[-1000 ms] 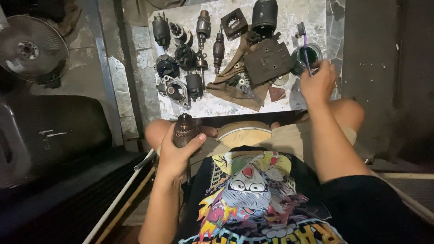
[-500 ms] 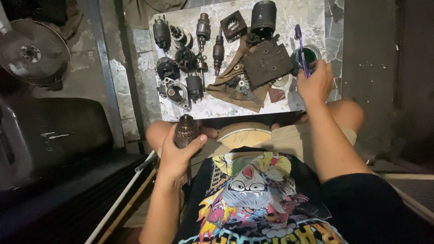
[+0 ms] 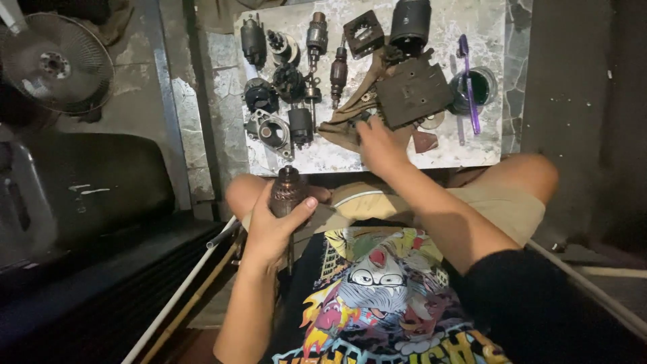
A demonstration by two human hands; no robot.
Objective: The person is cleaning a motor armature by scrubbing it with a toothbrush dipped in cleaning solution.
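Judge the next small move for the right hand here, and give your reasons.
Probably close the right hand on the brown rag it is touching and lift it. The left hand holds the armature upright over the knee, and the purple brush rests in the cup, so wiping seems likely.
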